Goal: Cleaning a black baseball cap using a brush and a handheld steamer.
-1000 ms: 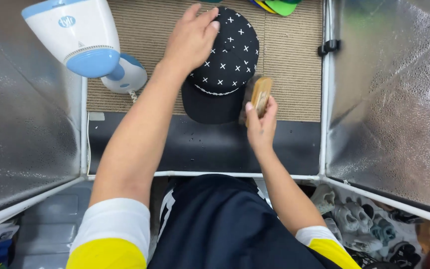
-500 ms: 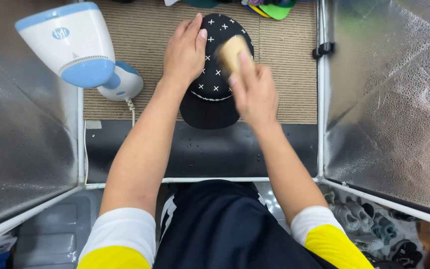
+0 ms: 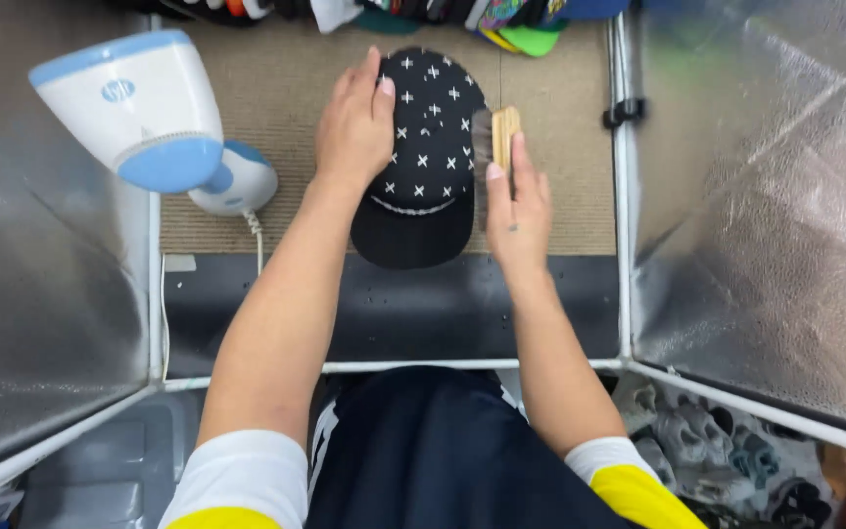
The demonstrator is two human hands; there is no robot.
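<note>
The right hand point(image 3: 519, 211) has its grip closed around a small wooden brush point(image 3: 503, 137), fingers laid along the back of the block, with the dark bristles set against the right side of a cap point(image 3: 425, 157). The left hand point(image 3: 354, 122) lies flat and open-fingered on the left side of the cap's crown, pressing it down; it clasps nothing.

The cap is black with small white crosses. It sits on a tan mat point(image 3: 276, 98) on the desk, its flat black brim pointing toward the person, reaching the mat's near edge. Nearer the person the desk surface point(image 3: 394, 313) is dark.

To the left of the cap, well apart from the left hand, stands a white and blue steamer point(image 3: 139, 108), its base point(image 3: 237, 181) resting on the mat with a white cord trailing from it.

Silver foil panels point(image 3: 766, 196) on white tubing wall the desk on both sides. A row of coloured caps point(image 3: 526, 37) lies along the far edge of the mat.
</note>
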